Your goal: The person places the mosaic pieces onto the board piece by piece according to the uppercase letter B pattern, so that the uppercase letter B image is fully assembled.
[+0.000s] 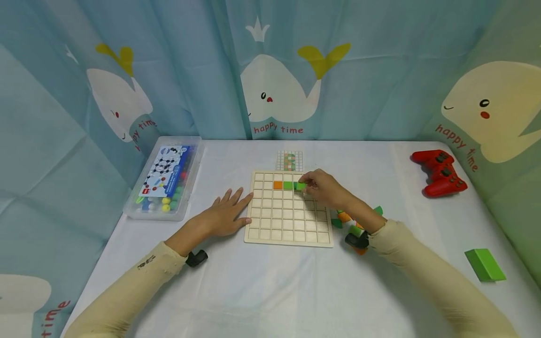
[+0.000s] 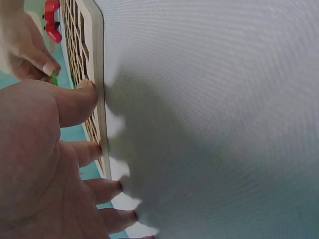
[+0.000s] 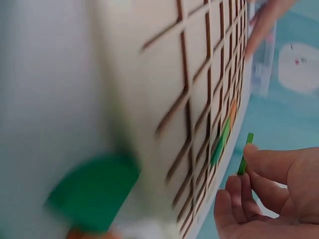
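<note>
A wooden grid board (image 1: pixel 276 225) lies on the table. My left hand (image 1: pixel 227 215) is spread flat beside its left side, with thumb and index fingertip on the edge. Over the upper part of the board, my right hand (image 1: pixel 326 188) pinches a thin light green tile (image 3: pixel 245 157) between thumb and fingers, raised above the grid in the right wrist view. One row holds an orange tile (image 1: pixel 277 185), a light green tile (image 1: pixel 288 185) and a dark green piece (image 3: pixel 217 150), partly hidden in the head view.
Behind the board lies a pattern card (image 1: pixel 289 161). Loose orange and green pieces (image 1: pixel 344 217) lie under my right forearm. A clear plastic case (image 1: pixel 162 180) of coloured beads stands left; a red game controller (image 1: pixel 439 173) and green block (image 1: pixel 485 265) are right. Curtains (image 1: pixel 363 108) surround the table.
</note>
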Tool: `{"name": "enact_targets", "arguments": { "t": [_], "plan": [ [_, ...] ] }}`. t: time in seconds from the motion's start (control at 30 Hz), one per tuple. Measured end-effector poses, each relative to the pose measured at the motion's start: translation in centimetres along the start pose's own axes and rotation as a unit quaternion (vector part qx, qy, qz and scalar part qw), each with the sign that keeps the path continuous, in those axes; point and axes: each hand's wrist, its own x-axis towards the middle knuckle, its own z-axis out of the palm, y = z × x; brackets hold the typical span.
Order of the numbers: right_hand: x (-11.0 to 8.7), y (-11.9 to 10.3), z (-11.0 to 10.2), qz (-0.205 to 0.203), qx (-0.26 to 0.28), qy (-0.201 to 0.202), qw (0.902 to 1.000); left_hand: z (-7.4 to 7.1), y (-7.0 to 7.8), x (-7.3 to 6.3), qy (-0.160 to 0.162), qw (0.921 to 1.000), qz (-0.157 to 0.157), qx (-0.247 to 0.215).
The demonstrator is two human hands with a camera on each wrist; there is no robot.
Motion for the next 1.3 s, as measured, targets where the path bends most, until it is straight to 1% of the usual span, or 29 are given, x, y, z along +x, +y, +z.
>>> {"name": "enact_targets", "arguments": {
  "t": [0.2, 0.33, 0.5, 0.63, 0.8, 0.97, 1.07, 1.2, 1.3],
  "plan": [
    [1.3, -1.9, 2.5, -0.010, -0.007, -0.017, 0.9998, 0.0, 0.0, 0.0, -0.001, 1.0000, -0.001, 0.008],
    [1.9, -2.6, 3.6, -0.030, -0.022, -0.011, 0.9993, -0.1, 0.2, 0.0, -0.004, 0.9999, -0.006, 0.011],
    [2.4, -3.2, 4.2, -0.051, -0.038, -0.001, 0.9980, -0.2, 0.2, 0.0, -0.003, 0.9999, -0.007, 0.012],
    [2.6, -3.5, 4.6, -0.049, -0.042, -0.006, 0.9979, -0.2, 0.1, 0.1, -0.003, 0.9999, -0.002, 0.015],
    [2.6, -3.7, 4.8, -0.043, -0.059, -0.009, 0.9973, -0.3, 0.0, 0.1, -0.003, 0.9999, 0.001, 0.014],
    [2.4, -3.8, 4.7, -0.050, -0.071, -0.004, 0.9962, -0.2, 0.0, 0.2, -0.003, 0.9999, -0.002, 0.012],
    [2.1, -3.3, 4.3, -0.047, -0.053, -0.001, 0.9975, 0.0, -0.1, 0.2, -0.003, 0.9999, -0.004, 0.012],
    [1.2, -2.0, 2.6, -0.022, -0.017, 0.010, 0.9996, 0.3, -0.1, 0.2, 0.000, 0.9999, -0.003, 0.012],
    [0.1, -0.6, 0.7, 0.004, -0.007, 0.024, 0.9997, 0.3, -0.2, 0.2, 0.003, 0.9999, -0.003, 0.014]
  ]
}}
